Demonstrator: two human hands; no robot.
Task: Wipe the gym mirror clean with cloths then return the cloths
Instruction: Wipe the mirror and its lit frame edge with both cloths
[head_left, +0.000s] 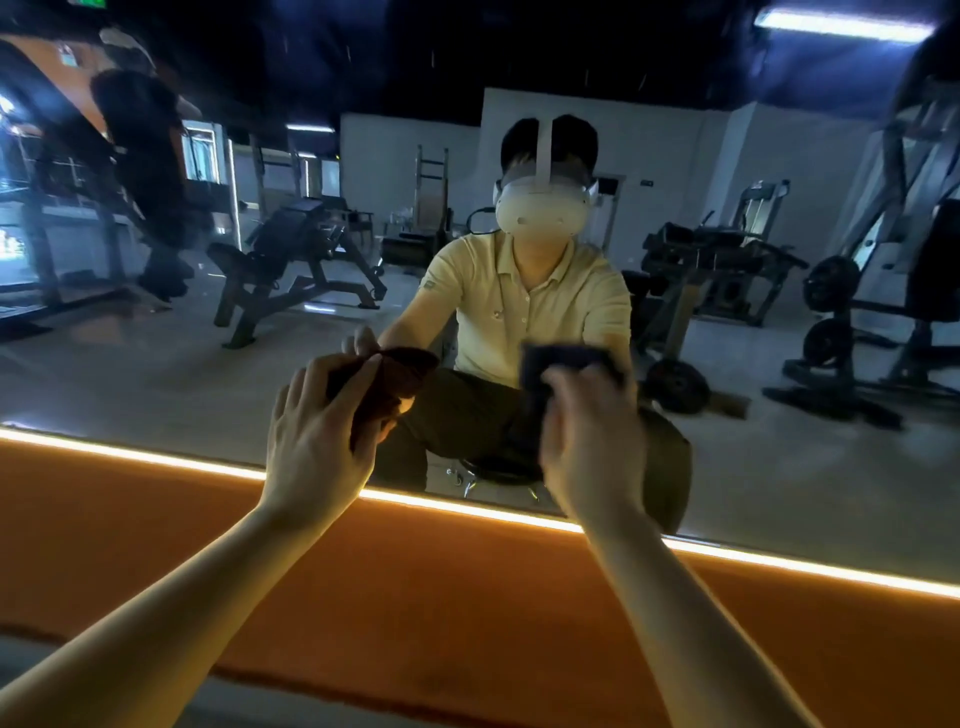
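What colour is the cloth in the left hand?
The cloth is dark reddish-brown; head view.

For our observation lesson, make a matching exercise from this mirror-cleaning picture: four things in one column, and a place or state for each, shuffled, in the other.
Column A
1. left hand
2. right hand
3. light strip
4. wall panel

Column B
a. orange, below the mirror
b. holds a reddish-brown cloth
c. glows along the mirror's lower edge
d. holds a dark blue cloth

Pairs: 1-b, 2-d, 3-c, 4-a
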